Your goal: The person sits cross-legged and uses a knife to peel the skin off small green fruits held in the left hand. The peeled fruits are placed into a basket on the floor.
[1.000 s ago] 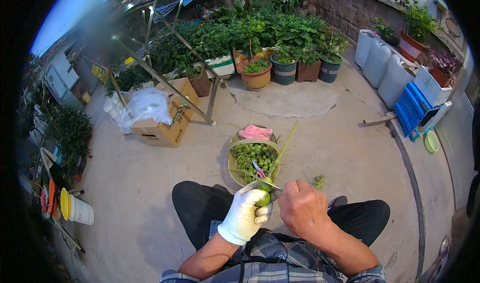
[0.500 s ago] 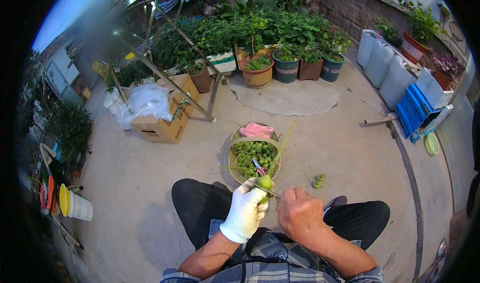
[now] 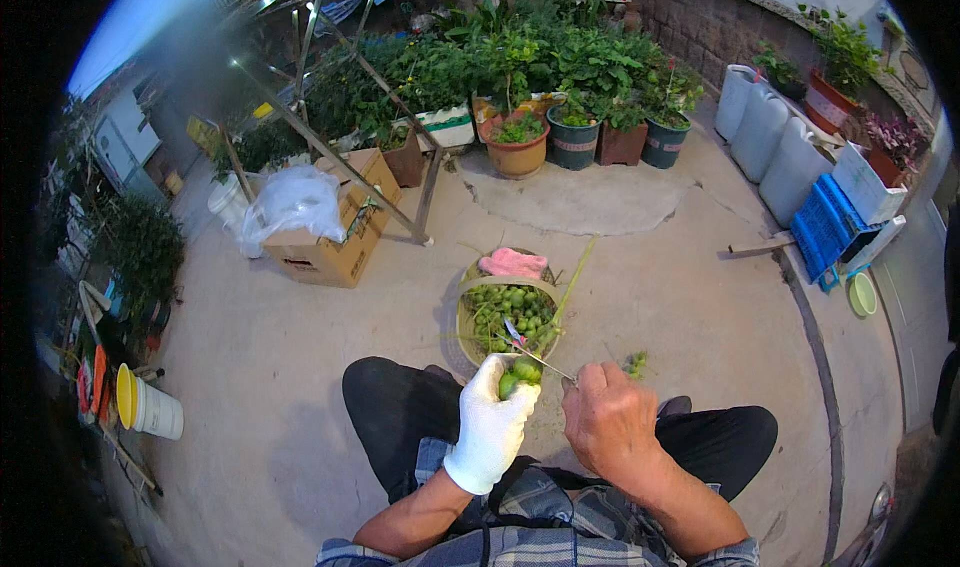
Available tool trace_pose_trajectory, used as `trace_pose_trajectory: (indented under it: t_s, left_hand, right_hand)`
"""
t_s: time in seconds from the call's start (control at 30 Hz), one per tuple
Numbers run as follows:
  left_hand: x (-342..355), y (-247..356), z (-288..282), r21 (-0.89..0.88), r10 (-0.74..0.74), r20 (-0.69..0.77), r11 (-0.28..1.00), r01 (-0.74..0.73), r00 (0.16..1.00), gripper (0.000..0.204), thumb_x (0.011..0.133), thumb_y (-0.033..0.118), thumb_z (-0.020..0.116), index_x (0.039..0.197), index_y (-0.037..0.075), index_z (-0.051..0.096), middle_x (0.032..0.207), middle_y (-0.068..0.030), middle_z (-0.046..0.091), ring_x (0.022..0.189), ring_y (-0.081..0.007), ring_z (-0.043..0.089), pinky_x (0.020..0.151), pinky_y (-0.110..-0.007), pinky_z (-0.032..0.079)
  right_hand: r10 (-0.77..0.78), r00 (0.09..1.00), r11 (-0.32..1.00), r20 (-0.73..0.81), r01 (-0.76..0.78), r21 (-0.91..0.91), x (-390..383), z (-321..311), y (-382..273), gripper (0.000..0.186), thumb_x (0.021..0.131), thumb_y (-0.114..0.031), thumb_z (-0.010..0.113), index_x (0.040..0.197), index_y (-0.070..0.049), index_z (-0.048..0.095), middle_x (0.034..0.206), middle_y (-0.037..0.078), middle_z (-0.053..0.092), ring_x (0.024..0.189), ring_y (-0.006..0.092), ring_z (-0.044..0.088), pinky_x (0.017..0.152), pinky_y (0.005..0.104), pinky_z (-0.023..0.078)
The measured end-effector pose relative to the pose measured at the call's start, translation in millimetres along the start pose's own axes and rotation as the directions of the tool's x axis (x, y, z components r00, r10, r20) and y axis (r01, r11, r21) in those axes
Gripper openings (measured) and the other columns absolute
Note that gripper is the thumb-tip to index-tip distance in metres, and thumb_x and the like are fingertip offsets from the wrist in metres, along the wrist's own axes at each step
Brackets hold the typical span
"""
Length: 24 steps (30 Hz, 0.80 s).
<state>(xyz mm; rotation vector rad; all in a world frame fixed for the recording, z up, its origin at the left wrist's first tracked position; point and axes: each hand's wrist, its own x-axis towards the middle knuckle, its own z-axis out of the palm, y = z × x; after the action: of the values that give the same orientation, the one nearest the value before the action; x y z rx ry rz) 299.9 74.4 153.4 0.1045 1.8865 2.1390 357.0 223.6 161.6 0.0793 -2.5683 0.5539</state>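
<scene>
In a white glove, my left hand (image 3: 485, 427) is closed around green round fruits (image 3: 522, 377) in front of my lap. My bare right hand (image 3: 610, 422) grips a thin metal blade (image 3: 555, 369), which angles up-left just above the fruits. Beyond them sits a woven basket (image 3: 468, 317) with an arched handle, full of green fruit (image 3: 500, 307), a pink cloth (image 3: 513, 263) and scissors (image 3: 514, 332). A long green stalk (image 3: 570, 287) leans at its right edge, and a small green cluster (image 3: 635, 365) lies on the concrete at the right.
Left are a cardboard box (image 3: 325, 259) with plastic bags (image 3: 300, 202), metal frame poles (image 3: 435, 177) and buckets (image 3: 150, 407). Potted plants (image 3: 515, 157) line the back. Right are white jugs (image 3: 780, 172), a blue crate (image 3: 830, 227) and a green bowl (image 3: 862, 295).
My left hand and the fruits have risen slightly toward the basket. The blade has moved up from across the fruit to just above it, tilted along with my right hand.
</scene>
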Motion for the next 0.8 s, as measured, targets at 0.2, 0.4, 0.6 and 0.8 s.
trace_pose_trajectory:
  t_s: [0.2, 0.4, 0.6, 0.8]
  left_hand:
    - [0.6, -3.4, 3.2, 0.097, 0.173, -0.047, 0.981, -0.168, 0.984, 0.021, 0.090, -0.001, 0.062, 0.111, 0.002, 0.061, 0.085, 0.0044, 0.057, 0.072, -0.0027, 0.048, 0.062, -0.020, 0.042]
    - [-3.9, 2.4, 2.5, 0.252, 0.209, -0.027, 0.948, -0.196, 0.978, 0.023, 0.088, -0.003, 0.063, 0.110, 0.001, 0.063, 0.088, 0.0021, 0.060, 0.076, -0.0033, 0.051, 0.065, -0.021, 0.044]
    - [-4.6, 1.9, 2.1, 0.395, 0.333, -0.029, 0.870, -0.295, 0.943, 0.025, 0.085, -0.005, 0.064, 0.109, -0.001, 0.063, 0.089, 0.0006, 0.063, 0.078, -0.0053, 0.054, 0.068, -0.023, 0.048]
    - [-3.9, 0.8, 0.8, 0.334, 0.298, -0.058, 0.905, -0.263, 0.953, 0.025, 0.083, -0.001, 0.067, 0.108, -0.001, 0.064, 0.079, -0.0039, 0.064, 0.067, -0.0086, 0.057, 0.061, -0.027, 0.048]
  right_hand:
    - [-0.028, 0.999, 0.999, 0.020, 0.027, 0.044, -5.8, 1.5, -7.1, 0.019, 0.077, -0.008, 0.071, 0.079, -0.004, 0.053, 0.074, 0.017, 0.056, 0.057, 0.0376, 0.059, 0.048, 0.0485, 0.046]
    - [-0.001, 1.000, 0.999, 0.017, 0.001, -0.034, -3.2, -2.2, -2.9, 0.018, 0.082, -0.014, 0.070, 0.080, -0.005, 0.055, 0.074, 0.015, 0.058, 0.059, 0.0339, 0.063, 0.048, 0.0459, 0.050]
    - [0.003, 0.999, 1.000, 0.045, -0.002, -0.011, -2.1, -1.0, -4.1, 0.017, 0.083, -0.014, 0.069, 0.080, -0.005, 0.055, 0.074, 0.016, 0.059, 0.060, 0.0348, 0.063, 0.049, 0.0467, 0.050]
    - [-0.029, 0.998, 0.999, 0.061, 0.030, -0.012, -2.8, -2.6, -5.0, 0.018, 0.083, -0.014, 0.069, 0.080, -0.005, 0.054, 0.074, 0.017, 0.058, 0.060, 0.0351, 0.062, 0.049, 0.0461, 0.051]
